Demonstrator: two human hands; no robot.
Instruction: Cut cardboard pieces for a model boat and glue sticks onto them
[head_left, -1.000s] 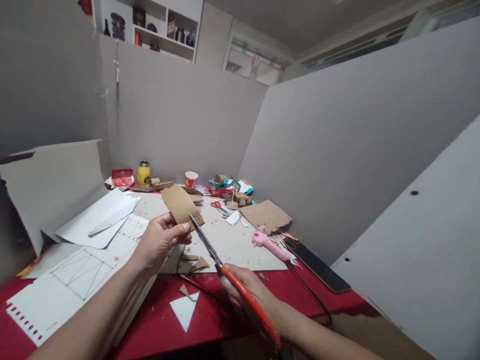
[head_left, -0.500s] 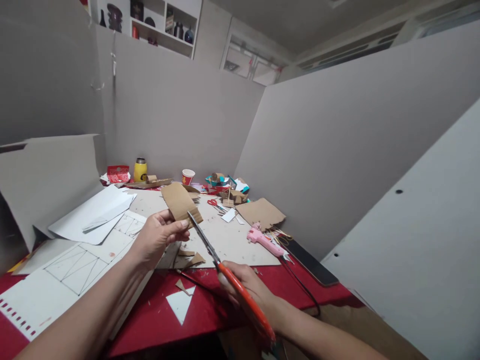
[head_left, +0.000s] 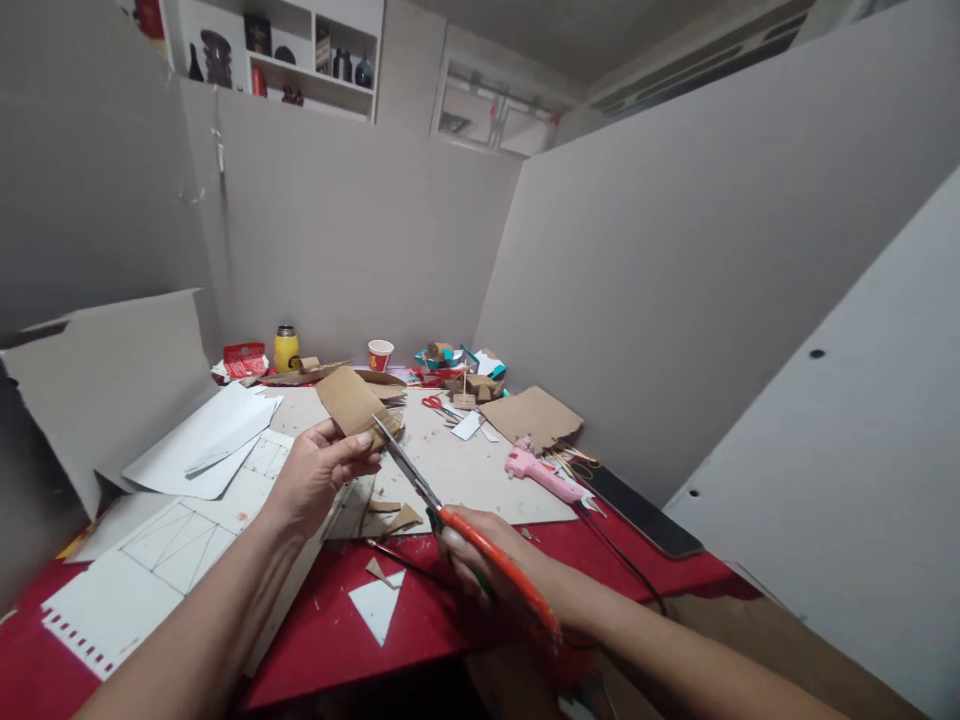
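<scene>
Halfway, judging by offcuts (head_left: 394,518): left hand (head_left: 319,475) pinching cardboard piece (head_left: 351,405), right hand (head_left: 487,565) gripping orange scissors (head_left: 450,520), blades at its edge, cut unfinished.

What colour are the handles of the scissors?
Orange, seen in the head view: the orange-handled scissors sit in the right hand.

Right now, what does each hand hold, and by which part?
The left hand pinches the brown cardboard piece at its lower end. The right hand grips the orange-handled scissors by the handles, blades at the cardboard's edge.
</scene>
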